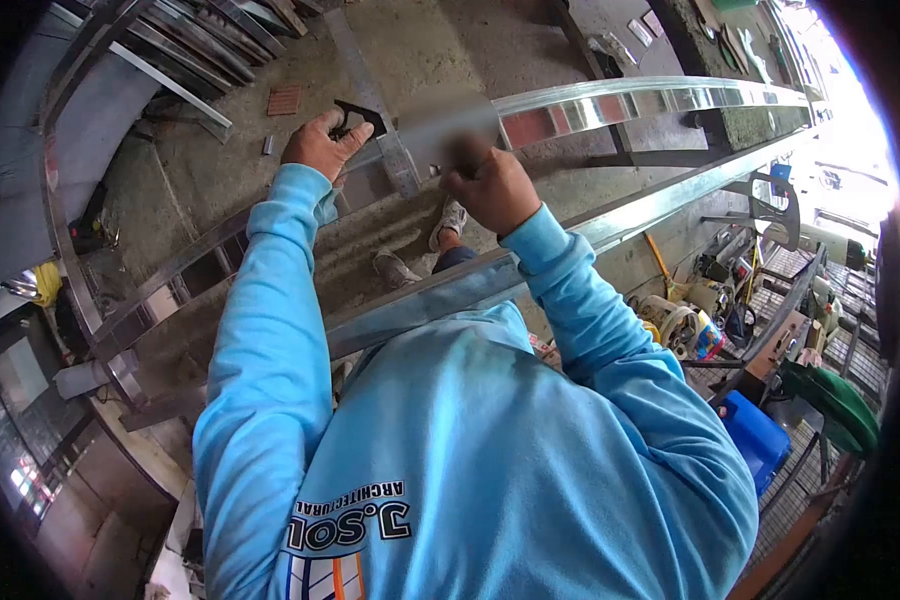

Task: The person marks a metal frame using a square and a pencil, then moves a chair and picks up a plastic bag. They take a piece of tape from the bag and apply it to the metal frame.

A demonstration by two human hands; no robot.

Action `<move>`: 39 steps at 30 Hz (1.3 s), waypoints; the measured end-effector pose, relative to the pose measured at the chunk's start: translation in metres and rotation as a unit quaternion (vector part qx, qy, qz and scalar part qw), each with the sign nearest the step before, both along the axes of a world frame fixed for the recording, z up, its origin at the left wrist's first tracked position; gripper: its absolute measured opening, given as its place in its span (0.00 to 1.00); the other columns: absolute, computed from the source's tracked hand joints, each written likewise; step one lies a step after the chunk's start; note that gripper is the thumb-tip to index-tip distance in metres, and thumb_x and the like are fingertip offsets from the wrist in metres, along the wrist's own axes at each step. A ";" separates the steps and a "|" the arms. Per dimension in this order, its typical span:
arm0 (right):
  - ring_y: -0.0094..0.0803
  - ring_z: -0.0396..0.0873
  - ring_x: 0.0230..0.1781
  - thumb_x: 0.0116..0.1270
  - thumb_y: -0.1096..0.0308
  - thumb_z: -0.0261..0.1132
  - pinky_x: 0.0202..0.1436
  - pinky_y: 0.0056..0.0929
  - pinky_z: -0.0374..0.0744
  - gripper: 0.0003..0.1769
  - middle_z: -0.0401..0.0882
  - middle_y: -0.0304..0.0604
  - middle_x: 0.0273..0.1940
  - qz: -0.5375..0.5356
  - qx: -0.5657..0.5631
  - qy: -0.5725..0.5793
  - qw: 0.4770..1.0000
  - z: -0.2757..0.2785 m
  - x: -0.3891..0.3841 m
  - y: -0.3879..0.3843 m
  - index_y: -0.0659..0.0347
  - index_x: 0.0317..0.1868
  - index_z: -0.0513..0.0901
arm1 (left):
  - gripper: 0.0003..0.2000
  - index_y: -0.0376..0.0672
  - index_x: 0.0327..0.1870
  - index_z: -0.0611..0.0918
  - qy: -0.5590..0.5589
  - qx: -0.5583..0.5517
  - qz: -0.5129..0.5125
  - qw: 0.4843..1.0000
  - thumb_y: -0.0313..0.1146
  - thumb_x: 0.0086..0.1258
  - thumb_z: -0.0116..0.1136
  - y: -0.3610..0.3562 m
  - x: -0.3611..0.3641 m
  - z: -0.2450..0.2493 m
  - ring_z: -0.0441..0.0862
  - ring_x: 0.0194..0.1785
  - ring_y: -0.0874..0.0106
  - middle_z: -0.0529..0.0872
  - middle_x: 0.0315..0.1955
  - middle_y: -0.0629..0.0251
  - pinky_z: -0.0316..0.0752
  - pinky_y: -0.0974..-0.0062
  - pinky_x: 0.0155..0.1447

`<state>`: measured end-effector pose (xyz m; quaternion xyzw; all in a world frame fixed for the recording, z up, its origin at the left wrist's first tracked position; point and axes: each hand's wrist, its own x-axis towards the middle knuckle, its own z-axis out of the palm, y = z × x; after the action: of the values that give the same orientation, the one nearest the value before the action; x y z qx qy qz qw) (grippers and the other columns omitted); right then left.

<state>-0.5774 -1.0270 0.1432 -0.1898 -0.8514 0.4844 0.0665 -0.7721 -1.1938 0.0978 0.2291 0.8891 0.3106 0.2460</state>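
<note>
At the upper middle, my left hand (317, 147) is closed on a black angled handle (361, 117), thumb along its lower side. The handle meets a flat metal strip (398, 160) that lies across a long curved metal frame piece (570, 113). To the right, my right hand (497, 192) is held over the same piece with its fingers curled in. A blurred patch covers its fingertips, and I cannot tell what they hold. Nearer my body, a straight shiny metal bar (630, 217) runs diagonally below both hands.
Metal lengths (195, 45) are stacked at the upper left. A reddish block (284, 100) lies on the concrete floor (410, 60). My shoes (450, 222) show beneath the frame. At right are a blue container (753, 437), a green cloth-like item (832, 405), buckets (676, 325) and mixed tools.
</note>
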 end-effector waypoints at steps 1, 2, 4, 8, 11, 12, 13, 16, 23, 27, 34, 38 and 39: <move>0.54 0.82 0.39 0.62 0.67 0.62 0.42 0.43 0.79 0.12 0.82 0.57 0.36 -0.004 0.009 0.002 1.000 -0.001 -0.005 -0.001 0.63 0.44 0.76 | 0.40 0.33 0.60 0.76 0.001 0.005 0.003 1.000 0.62 0.57 0.65 0.000 0.000 -0.002 0.84 0.27 0.69 0.84 0.48 0.48 0.80 0.74 0.25; 0.50 0.83 0.38 0.63 0.68 0.63 0.42 0.41 0.80 0.11 0.83 0.54 0.35 -0.002 0.017 -0.003 1.000 -0.005 -0.010 0.000 0.63 0.43 0.76 | 0.40 0.33 0.60 0.76 0.003 0.005 0.006 1.000 0.62 0.58 0.65 0.001 0.000 -0.008 0.84 0.27 0.69 0.84 0.48 0.47 0.79 0.74 0.24; 0.42 0.85 0.36 0.64 0.69 0.63 0.40 0.35 0.81 0.09 0.84 0.50 0.33 0.001 0.031 -0.010 0.999 -0.014 -0.023 0.003 0.64 0.42 0.76 | 0.40 0.34 0.60 0.77 0.006 0.005 0.007 1.000 0.63 0.58 0.64 0.002 -0.001 -0.009 0.85 0.30 0.68 0.84 0.48 0.47 0.80 0.72 0.26; 0.49 0.84 0.36 0.65 0.67 0.61 0.40 0.42 0.80 0.10 0.83 0.53 0.32 0.019 0.083 -0.023 0.996 -0.016 -0.049 0.004 0.61 0.43 0.76 | 0.40 0.35 0.59 0.78 0.084 -0.003 -0.031 0.996 0.65 0.58 0.63 -0.001 -0.004 -0.017 0.86 0.41 0.60 0.84 0.50 0.47 0.82 0.67 0.39; 0.55 0.82 0.38 0.65 0.65 0.60 0.41 0.47 0.78 0.10 0.82 0.56 0.34 0.052 0.117 -0.033 0.991 -0.021 -0.064 0.004 0.60 0.44 0.75 | 0.41 0.35 0.59 0.78 0.059 -0.024 -0.030 0.998 0.66 0.57 0.61 0.002 -0.001 -0.003 0.84 0.49 0.55 0.83 0.52 0.48 0.79 0.64 0.52; 0.57 0.81 0.39 0.65 0.65 0.60 0.42 0.49 0.78 0.10 0.82 0.58 0.35 0.064 0.119 -0.042 0.990 -0.024 -0.068 0.005 0.60 0.44 0.75 | 0.41 0.35 0.59 0.78 0.028 -0.032 -0.021 0.999 0.66 0.57 0.61 0.004 0.000 0.003 0.83 0.51 0.54 0.82 0.53 0.48 0.78 0.63 0.56; 0.58 0.80 0.40 0.65 0.65 0.59 0.43 0.50 0.77 0.10 0.81 0.60 0.36 0.075 0.120 -0.049 0.989 -0.026 -0.072 0.004 0.60 0.44 0.75 | 0.41 0.35 0.59 0.78 0.031 -0.040 -0.019 0.999 0.66 0.58 0.61 0.005 0.001 0.004 0.83 0.53 0.54 0.82 0.54 0.48 0.77 0.63 0.57; 0.58 0.80 0.40 0.65 0.64 0.59 0.43 0.50 0.77 0.11 0.81 0.59 0.37 0.081 0.121 -0.059 0.988 -0.027 -0.075 0.005 0.59 0.44 0.75 | 0.41 0.35 0.59 0.78 0.049 -0.051 -0.019 0.997 0.66 0.58 0.60 0.003 -0.001 -0.003 0.80 0.57 0.54 0.81 0.55 0.48 0.75 0.63 0.60; 0.60 0.80 0.41 0.64 0.66 0.58 0.43 0.51 0.77 0.10 0.81 0.61 0.37 0.097 0.151 -0.070 0.981 -0.027 -0.081 0.005 0.59 0.44 0.75 | 0.40 0.36 0.60 0.77 0.059 -0.064 -0.029 0.996 0.67 0.59 0.59 0.004 -0.001 -0.001 0.78 0.60 0.53 0.80 0.57 0.49 0.74 0.62 0.63; 0.60 0.81 0.41 0.63 0.67 0.58 0.43 0.50 0.79 0.10 0.81 0.62 0.37 0.122 0.196 -0.129 0.964 -0.022 -0.093 0.001 0.60 0.44 0.76 | 0.40 0.37 0.60 0.78 0.072 -0.070 -0.021 0.995 0.66 0.59 0.59 0.005 0.000 -0.005 0.78 0.60 0.54 0.80 0.56 0.48 0.73 0.63 0.63; 0.56 0.82 0.40 0.62 0.66 0.59 0.42 0.47 0.80 0.11 0.83 0.57 0.36 0.301 0.212 -0.184 0.911 -0.019 -0.027 0.003 0.62 0.42 0.78 | 0.45 0.34 0.61 0.76 0.010 -0.061 -0.038 0.997 0.70 0.56 0.59 0.003 -0.005 0.007 0.78 0.59 0.53 0.80 0.56 0.46 0.71 0.63 0.64; 0.50 0.82 0.33 0.62 0.67 0.61 0.37 0.41 0.79 0.10 0.81 0.54 0.30 0.175 0.090 -0.096 0.976 0.010 0.019 0.017 0.62 0.41 0.78 | 0.41 0.33 0.60 0.77 0.009 -0.022 -0.014 1.000 0.65 0.58 0.62 -0.005 -0.003 0.001 0.80 0.57 0.54 0.81 0.53 0.45 0.74 0.64 0.61; 0.48 0.82 0.31 0.62 0.68 0.62 0.36 0.39 0.78 0.09 0.81 0.53 0.29 0.166 0.077 -0.097 0.978 0.013 0.024 0.017 0.62 0.41 0.77 | 0.42 0.32 0.60 0.76 0.011 -0.011 -0.013 1.000 0.65 0.57 0.62 -0.009 -0.005 -0.001 0.80 0.57 0.54 0.81 0.54 0.45 0.74 0.64 0.61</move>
<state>-0.5535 -1.0104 0.1558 -0.0861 -0.9080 0.4014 -0.0834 -0.7770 -1.2030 0.0967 0.2413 0.8920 0.2955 0.2425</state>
